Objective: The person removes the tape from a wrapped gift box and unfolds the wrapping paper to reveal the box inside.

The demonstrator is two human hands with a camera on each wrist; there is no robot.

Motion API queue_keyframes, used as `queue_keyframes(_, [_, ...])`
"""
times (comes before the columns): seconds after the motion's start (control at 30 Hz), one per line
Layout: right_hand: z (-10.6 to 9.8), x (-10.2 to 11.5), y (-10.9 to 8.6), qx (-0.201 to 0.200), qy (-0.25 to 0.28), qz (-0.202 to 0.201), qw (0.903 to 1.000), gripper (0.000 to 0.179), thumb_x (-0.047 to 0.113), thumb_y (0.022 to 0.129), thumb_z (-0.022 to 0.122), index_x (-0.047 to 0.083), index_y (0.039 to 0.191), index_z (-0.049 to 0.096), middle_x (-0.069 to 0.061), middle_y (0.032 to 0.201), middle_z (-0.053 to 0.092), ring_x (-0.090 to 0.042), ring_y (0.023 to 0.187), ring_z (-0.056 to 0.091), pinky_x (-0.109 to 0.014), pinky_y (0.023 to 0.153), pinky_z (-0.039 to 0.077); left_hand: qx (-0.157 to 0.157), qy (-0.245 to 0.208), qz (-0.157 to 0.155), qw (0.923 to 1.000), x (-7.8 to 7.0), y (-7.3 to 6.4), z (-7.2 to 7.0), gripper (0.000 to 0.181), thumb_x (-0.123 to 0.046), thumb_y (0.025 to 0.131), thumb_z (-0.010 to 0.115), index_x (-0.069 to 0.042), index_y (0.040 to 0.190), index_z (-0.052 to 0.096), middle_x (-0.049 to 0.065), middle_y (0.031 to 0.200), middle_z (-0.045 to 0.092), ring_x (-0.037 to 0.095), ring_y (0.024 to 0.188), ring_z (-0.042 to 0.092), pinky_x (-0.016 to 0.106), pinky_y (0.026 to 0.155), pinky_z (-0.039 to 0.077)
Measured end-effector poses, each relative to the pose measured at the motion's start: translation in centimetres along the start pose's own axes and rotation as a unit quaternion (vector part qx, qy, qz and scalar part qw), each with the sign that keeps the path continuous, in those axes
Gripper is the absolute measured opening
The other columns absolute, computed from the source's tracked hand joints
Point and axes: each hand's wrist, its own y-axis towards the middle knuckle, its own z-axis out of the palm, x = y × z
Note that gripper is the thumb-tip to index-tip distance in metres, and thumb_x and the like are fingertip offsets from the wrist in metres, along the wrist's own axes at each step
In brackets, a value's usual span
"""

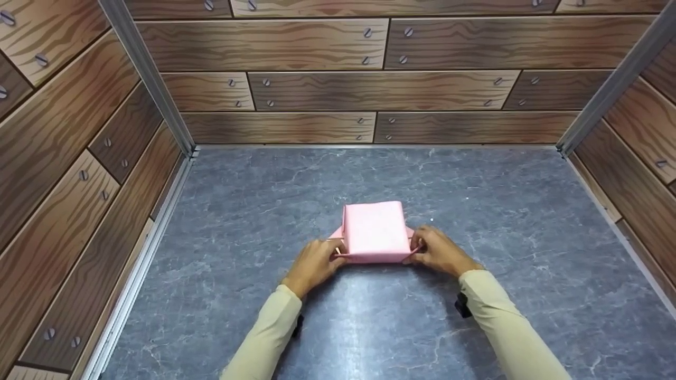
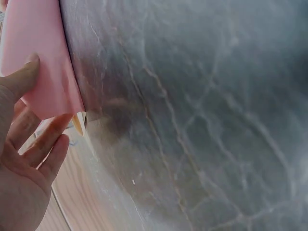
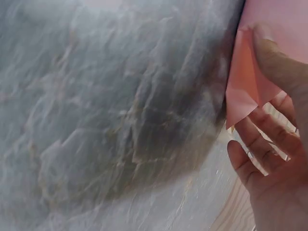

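Observation:
In the middle of the head view a box-shaped parcel in pink paper [image 1: 376,229] lies on the grey marbled surface. Loose paper flaps stick out at its left and right ends. My left hand [image 1: 316,263] is at the left end, pinching the paper between thumb and fingers. The left wrist view shows that thumb lying on the pink paper [image 2: 41,91], with the fingers behind it. At the other end my right hand [image 1: 438,252] pinches the right flap. A creased fold of pink paper [image 3: 240,91] shows under its thumb in the right wrist view. Whatever the paper encloses is hidden.
The marbled tabletop [image 1: 253,200] stretches around the parcel. Wood-patterned panels [image 1: 317,89] rise at the back, left and right, with metal strips [image 1: 158,211] along their edges. A small white speck [image 1: 431,219] lies beyond the right hand.

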Motion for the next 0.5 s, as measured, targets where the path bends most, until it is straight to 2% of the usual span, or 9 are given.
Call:
queue_keyframes(0.17, [0.16, 0.05, -0.35, -0.002, -0.041, -0.025, 0.9989, 0.028, 0.025, 0.077, 0.089, 0.009, 0.079, 0.065, -0.017, 0.119, 0.066, -0.038, 0.114, 0.059, -0.053, 0.102, 0.048, 0.012, 0.018, -0.011, 0.9997, -0.15, -0.22, 0.11, 0.01, -0.023, 0.09, 0.077, -0.014, 0.094, 0.075, -0.007, 0.08, 0.069, 0.009, 0.067, 0.051, 0.034, 0.063, 0.049])
queue_keyframes(0.27, [0.14, 0.09, -0.58, -0.01, -0.061, -0.05, 0.9969, 0.025, 0.025, 0.078, 0.088, 0.01, 0.079, 0.069, -0.019, 0.123, 0.066, -0.038, 0.117, 0.06, -0.053, 0.103, 0.048, 0.015, 0.028, -0.015, 0.9994, -0.31, -0.28, 0.07, 0.01, -0.021, 0.091, 0.076, -0.013, 0.095, 0.076, -0.005, 0.083, 0.071, 0.011, 0.069, 0.057, 0.036, 0.066, 0.053])
queue_keyframes(0.33, [0.15, 0.15, -0.69, -0.013, -0.068, -0.065, 0.9955, 0.022, 0.024, 0.08, 0.087, 0.01, 0.078, 0.071, -0.016, 0.118, 0.069, -0.035, 0.112, 0.063, -0.051, 0.1, 0.051, 0.016, 0.035, -0.016, 0.9991, -0.39, -0.31, 0.05, 0.01, -0.021, 0.091, 0.075, -0.013, 0.096, 0.076, -0.003, 0.085, 0.072, 0.013, 0.072, 0.061, 0.038, 0.068, 0.054])
queue_keyframes(0.43, [0.25, 0.22, -0.79, -0.013, -0.068, -0.08, 0.9944, 0.022, 0.024, 0.082, 0.086, 0.012, 0.073, 0.068, -0.002, 0.09, 0.07, -0.02, 0.084, 0.064, -0.038, 0.078, 0.056, 0.017, 0.043, -0.018, 0.9988, -0.54, -0.37, 0.03, 0.011, -0.021, 0.091, 0.074, -0.012, 0.097, 0.076, -0.002, 0.086, 0.073, 0.016, 0.074, 0.065, 0.039, 0.069, 0.055])
queue_keyframes(0.5, [0.36, 0.26, -0.82, -0.008, -0.063, -0.076, 0.9951, 0.025, 0.023, 0.083, 0.085, 0.015, 0.07, 0.065, 0.006, 0.075, 0.063, -0.011, 0.068, 0.056, -0.03, 0.063, 0.05, 0.017, 0.045, -0.019, 0.9987, -0.62, -0.41, 0.08, 0.011, -0.022, 0.091, 0.074, -0.012, 0.097, 0.076, -0.002, 0.085, 0.073, 0.015, 0.073, 0.064, 0.039, 0.068, 0.055])
